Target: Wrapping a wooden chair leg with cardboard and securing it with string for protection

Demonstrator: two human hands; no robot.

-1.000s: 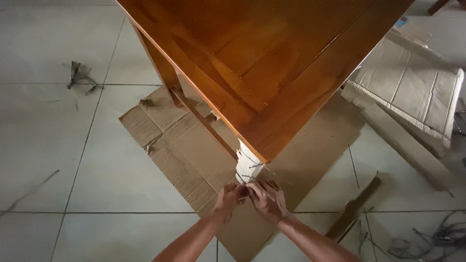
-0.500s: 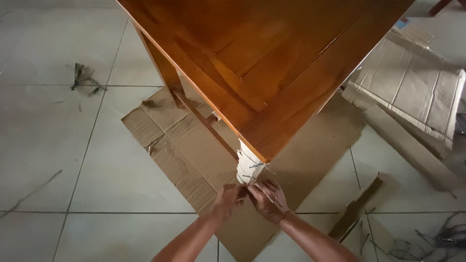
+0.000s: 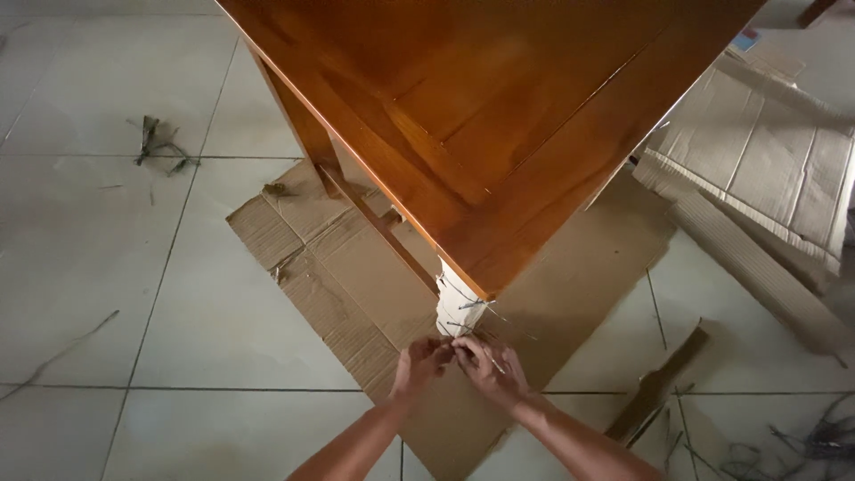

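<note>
On the pale tiled floor (image 3: 98, 267) at far left, dark scraps of cut strapping (image 3: 160, 147) are scattered. Further right, a flattened sheet of brown corrugated cardboard (image 3: 338, 276) is spread beneath a glossy reddish-brown wooden table (image 3: 481, 98).

The left hand (image 3: 417, 363) is curled at the foot of the table's near corner leg, its fingertips pinched together just below the white foam wrapping (image 3: 456, 303) that covers that leg. Whether anything is actually gripped between those fingers cannot be told.

The wrapping is bound by thin dark strings (image 3: 470, 305) and is judged soft, light and easily torn, so it is best handled at a free edge or by the string. The string is judged thin and limp, needing a fingertip pinch.

The right hand (image 3: 488, 367) is pressed against the left, and a thin strand seems to be pinched in its fingers, though this is too small to confirm.

At right, more folded brown cardboard (image 3: 766, 169) lies, with a tangle of dark strapping (image 3: 802, 441) in the lower corner.
</note>
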